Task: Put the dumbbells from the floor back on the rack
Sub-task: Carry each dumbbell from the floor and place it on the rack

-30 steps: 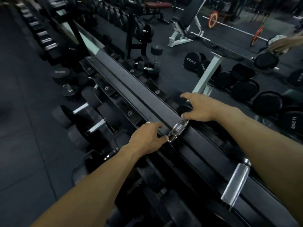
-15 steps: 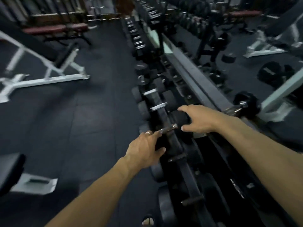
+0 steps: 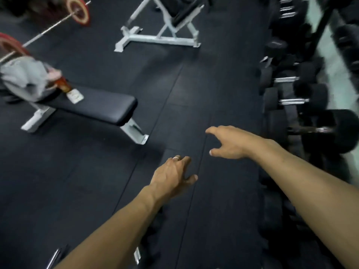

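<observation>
- black rubber heads and bright metal handles marked the dumbbells (image 3: 287,101), which sat in rows on the rack (image 3: 291,117) along the right edge of the view; one large dumbbell (image 3: 320,131) lay nearest, just beyond the right forearm.
- judged from their bulk, they would be heavy and rigid, with nothing to crush or bend; the rubber ends would roll if set down carelessly.
- the best hold looked to be the metal handle, palm wrapped fully round its middle so the weight hung even; a big one would likely want both hands.
- at the bottom left, metal bars (image 3: 56,257) showed on the floor (image 3: 97,181), blurred and cut off, possibly the handles of dumbbells not yet racked; i could not tell for sure.
- the left hand (image 3: 172,175) hung empty over the floor, fingers loosely spread, a ring on one finger.
- the right hand (image 3: 231,144) was empty too, fingers open and slightly curled, near the rack but touching nothing.
- half a second earlier both hands were over the rack, at the dumbbell handles; now they had come away and the view had swung left toward the open floor, with a flat bench (image 3: 101,107) and a barbell (image 3: 48,30) in sight.
</observation>
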Demonstrator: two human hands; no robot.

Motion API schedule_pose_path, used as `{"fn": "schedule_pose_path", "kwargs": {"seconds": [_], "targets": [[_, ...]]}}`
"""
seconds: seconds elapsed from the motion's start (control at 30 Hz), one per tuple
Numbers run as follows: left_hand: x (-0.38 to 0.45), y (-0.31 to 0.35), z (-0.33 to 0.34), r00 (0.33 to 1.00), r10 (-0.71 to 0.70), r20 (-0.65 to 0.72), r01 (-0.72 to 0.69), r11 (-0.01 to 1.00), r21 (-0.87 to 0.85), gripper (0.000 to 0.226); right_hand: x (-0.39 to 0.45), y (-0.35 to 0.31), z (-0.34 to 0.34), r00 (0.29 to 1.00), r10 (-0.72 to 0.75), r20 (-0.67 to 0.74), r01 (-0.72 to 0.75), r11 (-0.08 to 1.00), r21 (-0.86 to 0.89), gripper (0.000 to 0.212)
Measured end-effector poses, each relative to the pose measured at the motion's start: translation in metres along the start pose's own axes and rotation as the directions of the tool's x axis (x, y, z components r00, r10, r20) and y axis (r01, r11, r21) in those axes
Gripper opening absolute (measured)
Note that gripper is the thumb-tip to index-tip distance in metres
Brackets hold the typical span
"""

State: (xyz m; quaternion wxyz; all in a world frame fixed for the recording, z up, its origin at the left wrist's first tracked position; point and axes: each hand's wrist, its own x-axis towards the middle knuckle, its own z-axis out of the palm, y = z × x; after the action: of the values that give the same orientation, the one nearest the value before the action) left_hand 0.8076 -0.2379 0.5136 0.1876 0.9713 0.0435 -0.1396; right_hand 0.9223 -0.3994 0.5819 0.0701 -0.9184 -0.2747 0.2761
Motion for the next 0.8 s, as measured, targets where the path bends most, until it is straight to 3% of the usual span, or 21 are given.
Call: {"fn": "schedule_pose_path", "kwargs": {"seconds": [0.4,0.6,0.8], "targets": [[-0.151,-0.267,0.127,0.945,-0.289,0.152,0.315,0.931,-0.185,0.045,0.100,-0.226,0.253,0.952,-0.158,0.263,0.172,0.985,-0.030,0.072],[-0.177,-0.353,0.254,0.895,-0.383,0.230,0.438,0.852,-0.286,0.047,0.161,-0.259,0.394,0.904,-0.186,0.385,0.220,0.974,-0.045,0.066],[-0.166,-0.412,0.401,0.811,-0.499,0.305,0.583,0.726,-0.365,0.054,0.245,-0.257,0.534,0.867,-0.248,0.432,0.299,0.953,-0.053,0.081]]}}
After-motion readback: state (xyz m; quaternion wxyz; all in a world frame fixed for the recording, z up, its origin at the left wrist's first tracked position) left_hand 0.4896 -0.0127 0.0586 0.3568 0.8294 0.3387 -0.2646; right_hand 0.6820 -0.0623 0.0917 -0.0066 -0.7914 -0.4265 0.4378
